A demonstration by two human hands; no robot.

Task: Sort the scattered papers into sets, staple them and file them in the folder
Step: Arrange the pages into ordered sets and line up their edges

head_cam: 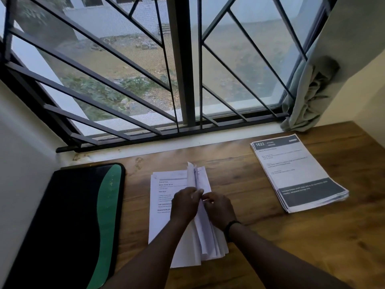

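Note:
A stack of white printed papers (161,197) lies in the middle of the wooden table (260,236). My left hand (184,204) and my right hand (218,210) meet over it and pinch several sheets that stand up on edge between them. A second stack of papers (298,174) with dark header and footer bands lies at the right, apart from both hands. The black and green folder (79,222) lies shut at the left. No stapler is in view.
A barred window (183,65) runs along the far edge of the table. A bunched grey curtain (312,94) hangs at the back right corner. Cream walls close in the table at left and right.

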